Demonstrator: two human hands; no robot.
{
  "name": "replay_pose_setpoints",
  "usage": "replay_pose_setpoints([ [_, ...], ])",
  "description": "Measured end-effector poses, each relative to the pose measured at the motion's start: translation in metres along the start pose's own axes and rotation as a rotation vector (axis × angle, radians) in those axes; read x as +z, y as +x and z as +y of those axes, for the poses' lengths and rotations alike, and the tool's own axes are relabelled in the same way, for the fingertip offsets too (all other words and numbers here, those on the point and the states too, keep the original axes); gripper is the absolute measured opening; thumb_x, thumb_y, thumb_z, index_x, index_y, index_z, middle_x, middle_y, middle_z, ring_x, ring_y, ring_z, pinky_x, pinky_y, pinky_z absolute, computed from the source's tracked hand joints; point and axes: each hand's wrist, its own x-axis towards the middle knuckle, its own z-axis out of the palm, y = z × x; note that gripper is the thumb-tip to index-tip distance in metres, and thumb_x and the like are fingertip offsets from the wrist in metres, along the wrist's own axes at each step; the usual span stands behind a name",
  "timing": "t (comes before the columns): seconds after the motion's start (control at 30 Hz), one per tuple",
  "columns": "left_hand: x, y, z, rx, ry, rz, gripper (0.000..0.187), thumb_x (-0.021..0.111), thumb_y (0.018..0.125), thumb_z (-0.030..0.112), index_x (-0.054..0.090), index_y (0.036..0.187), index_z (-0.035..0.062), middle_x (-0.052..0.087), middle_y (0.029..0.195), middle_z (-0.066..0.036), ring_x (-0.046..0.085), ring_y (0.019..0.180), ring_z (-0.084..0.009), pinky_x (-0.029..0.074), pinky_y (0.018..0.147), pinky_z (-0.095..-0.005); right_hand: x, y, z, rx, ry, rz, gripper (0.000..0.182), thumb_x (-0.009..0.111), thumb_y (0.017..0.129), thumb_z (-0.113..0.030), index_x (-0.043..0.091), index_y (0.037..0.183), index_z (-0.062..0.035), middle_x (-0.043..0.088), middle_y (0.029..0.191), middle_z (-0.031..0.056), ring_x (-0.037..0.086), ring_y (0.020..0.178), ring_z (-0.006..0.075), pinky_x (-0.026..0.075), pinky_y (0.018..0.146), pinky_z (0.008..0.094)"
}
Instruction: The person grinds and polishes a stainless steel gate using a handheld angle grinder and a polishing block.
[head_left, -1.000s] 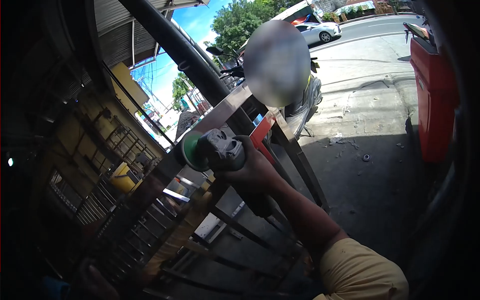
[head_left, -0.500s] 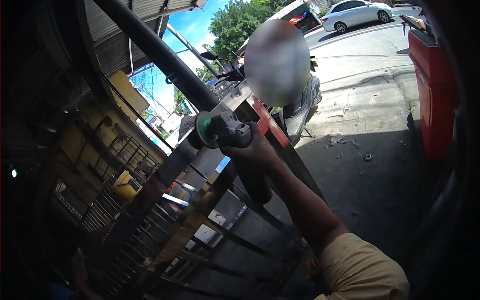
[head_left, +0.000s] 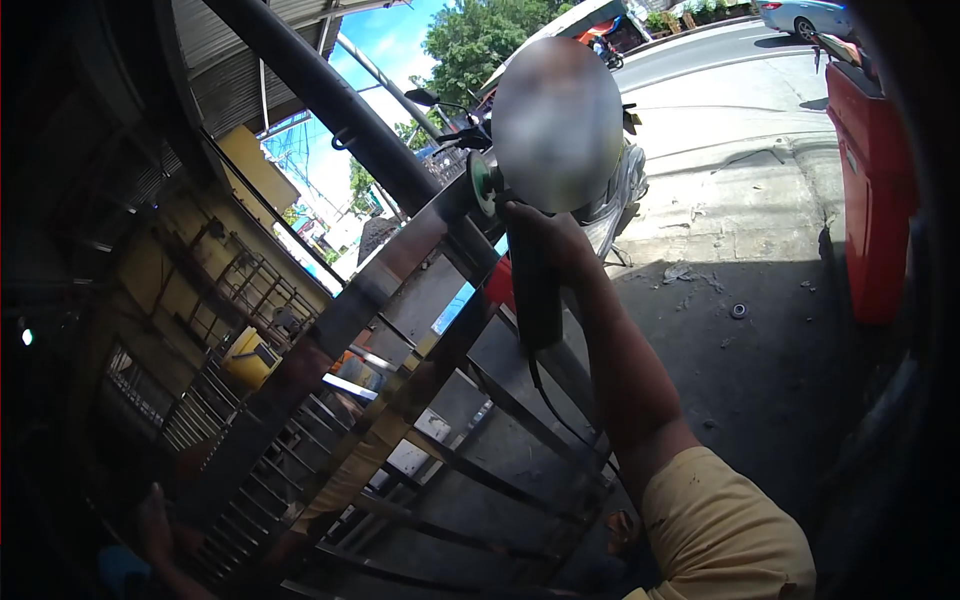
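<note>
My right hand [head_left: 558,243] is closed around the dark body of an angle grinder [head_left: 534,295], held upright with its cord hanging below. Its green-backed disc [head_left: 481,184] stands on edge right at the far end of a flat metal bar [head_left: 370,285]. That bar is part of a large barred metal gate [head_left: 395,392], slanting across the view. At the lower left, in deep shadow, my left hand [head_left: 157,525] is beside the near end of the gate, thumb pointing up. The rest of its fingers are too dark to make out.
A thick dark post [head_left: 345,110] slants behind the gate. Past the grinder are a blurred person [head_left: 556,125] and a parked motorcycle [head_left: 625,195]. A tall red bin [head_left: 868,190] stands at the right. A yellow container [head_left: 248,358] is at the left, and litter [head_left: 690,274] lies on the concrete.
My right hand has carried the grinder up and to the right along the bar, turning its body upright. My left hand stays at the lower left. The car has moved right along the road.
</note>
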Motion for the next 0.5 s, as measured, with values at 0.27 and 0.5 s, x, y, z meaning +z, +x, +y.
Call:
replay_pose_setpoints([
  [0.27, -0.004, -0.005, 0.017, 0.032, 0.11, -0.037, 0.064, 0.051, 0.103, 0.056, 0.063, 0.085, -0.0043, 0.064, 0.082, -0.016, 0.06, 0.08, -0.0274, 0.046, 0.079, -0.043, 0.086, -0.095, -0.016, -0.182, -0.514, -0.173, 0.095, 0.088, 0.069, -0.037, 0.038, 0.14, 0.0029, 0.069, 0.112, 0.0281, 0.07, 0.109, 0.0382, 0.053, 0.097, 0.0428],
  [0.5, 0.006, 0.002, -0.004, 0.092, 0.118, 0.045, 0.065, 0.049, 0.104, 0.054, 0.063, 0.083, -0.0052, 0.062, 0.08, -0.02, 0.059, 0.078, -0.0285, 0.046, 0.078, -0.0442, 0.049, -0.053, -0.034, -0.224, -0.691, -0.043, 0.095, 0.09, 0.067, -0.041, 0.041, 0.135, 0.0029, 0.065, 0.119, 0.0279, 0.067, 0.113, 0.0389, 0.051, 0.099, 0.0438],
])
